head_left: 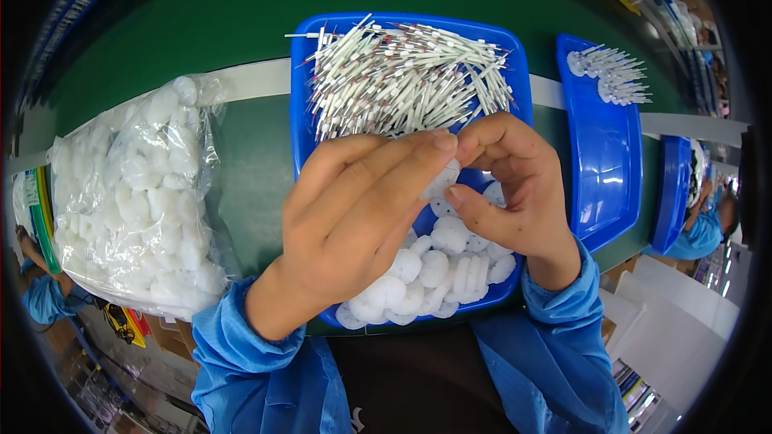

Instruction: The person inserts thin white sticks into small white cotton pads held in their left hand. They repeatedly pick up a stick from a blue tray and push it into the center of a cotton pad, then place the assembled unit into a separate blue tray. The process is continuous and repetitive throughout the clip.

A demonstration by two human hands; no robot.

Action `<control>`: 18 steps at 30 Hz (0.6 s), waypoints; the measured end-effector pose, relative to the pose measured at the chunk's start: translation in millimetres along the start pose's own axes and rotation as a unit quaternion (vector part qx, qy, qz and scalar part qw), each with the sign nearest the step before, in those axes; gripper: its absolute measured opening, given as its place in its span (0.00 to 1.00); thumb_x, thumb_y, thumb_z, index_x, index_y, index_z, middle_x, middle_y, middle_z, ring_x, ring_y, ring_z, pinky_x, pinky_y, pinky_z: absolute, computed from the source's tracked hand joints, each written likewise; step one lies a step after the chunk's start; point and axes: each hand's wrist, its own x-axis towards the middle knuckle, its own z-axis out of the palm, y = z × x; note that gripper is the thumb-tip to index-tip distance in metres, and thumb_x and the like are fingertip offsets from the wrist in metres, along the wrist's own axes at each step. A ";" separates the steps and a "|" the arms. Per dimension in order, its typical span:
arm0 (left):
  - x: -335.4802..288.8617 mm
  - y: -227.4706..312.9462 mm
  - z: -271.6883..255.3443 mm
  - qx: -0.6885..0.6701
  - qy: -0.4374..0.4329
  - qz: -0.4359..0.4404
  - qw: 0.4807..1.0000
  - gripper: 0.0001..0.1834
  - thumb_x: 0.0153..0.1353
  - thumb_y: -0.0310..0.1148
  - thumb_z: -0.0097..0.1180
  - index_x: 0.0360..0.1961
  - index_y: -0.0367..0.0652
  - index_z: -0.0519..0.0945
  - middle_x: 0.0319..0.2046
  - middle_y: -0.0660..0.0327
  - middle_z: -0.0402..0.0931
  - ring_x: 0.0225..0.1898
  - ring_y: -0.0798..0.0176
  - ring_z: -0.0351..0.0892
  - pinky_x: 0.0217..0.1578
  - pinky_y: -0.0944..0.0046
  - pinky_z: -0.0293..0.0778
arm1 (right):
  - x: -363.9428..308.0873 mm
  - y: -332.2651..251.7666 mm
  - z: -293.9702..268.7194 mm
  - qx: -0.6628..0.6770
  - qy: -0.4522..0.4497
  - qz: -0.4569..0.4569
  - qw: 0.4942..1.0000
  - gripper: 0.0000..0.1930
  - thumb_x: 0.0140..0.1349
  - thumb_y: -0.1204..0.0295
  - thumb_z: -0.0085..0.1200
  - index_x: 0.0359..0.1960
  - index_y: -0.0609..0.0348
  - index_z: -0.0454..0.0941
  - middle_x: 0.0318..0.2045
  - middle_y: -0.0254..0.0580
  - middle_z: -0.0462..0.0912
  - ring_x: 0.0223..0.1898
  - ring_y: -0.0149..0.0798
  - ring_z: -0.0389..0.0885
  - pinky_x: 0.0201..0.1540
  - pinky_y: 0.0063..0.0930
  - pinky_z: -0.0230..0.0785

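In front of me, above a blue bin (521, 72), my two hands meet fingertip to fingertip. A thin, round white plastic disc (440, 183) shows between them, partly covered by fingers. My left hand (350, 205), back upward and fingers together, is closed on the disc. From the other side my right hand (515, 185) curls its thumb and forefinger about the disc's edge. Many thin white rods (402, 72) with dark or red tips fill the bin's far part. Loose white discs (434, 269) are heaped in its near part, some standing in a row.
A clear plastic bag (145, 201) full of white discs lies to the left on the green table (249, 145). At the right stands another blue tray (599, 169), with several rod-and-disc pieces (611, 72) at its far end. A person in blue (700, 233) sits farther right.
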 end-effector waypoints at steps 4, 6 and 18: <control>0.3 -2.2 -2.4 -0.003 -0.012 -0.002 1.000 0.27 0.51 0.18 0.73 0.56 0.37 0.89 0.53 0.52 0.90 0.44 0.54 0.86 0.45 0.60 0.82 | 1.4 -3.9 -0.3 -0.014 -0.006 0.010 1.000 0.17 0.62 0.85 0.70 0.52 0.64 0.81 0.42 0.37 0.88 0.45 0.30 0.88 0.54 0.28 0.82; 1.5 -5.7 -13.4 -0.018 -0.037 -0.020 0.999 0.24 0.56 0.21 0.73 0.57 0.38 0.89 0.55 0.50 0.88 0.47 0.52 0.87 0.48 0.58 0.81 | -2.0 -9.1 -9.2 -0.047 -0.007 0.021 0.999 0.17 0.61 0.84 0.71 0.51 0.62 0.83 0.41 0.39 0.90 0.43 0.32 0.90 0.53 0.30 0.82; 0.0 -12.2 -30.3 -0.205 0.003 -0.260 0.944 0.17 0.73 0.22 0.62 0.61 0.36 0.87 0.50 0.54 0.86 0.45 0.65 0.85 0.43 0.68 0.78 | 16.0 -1.9 17.2 -0.527 -0.073 -0.160 0.831 0.12 0.52 0.77 0.66 0.40 0.55 0.85 0.35 0.36 0.85 0.39 0.44 0.89 0.42 0.38 0.82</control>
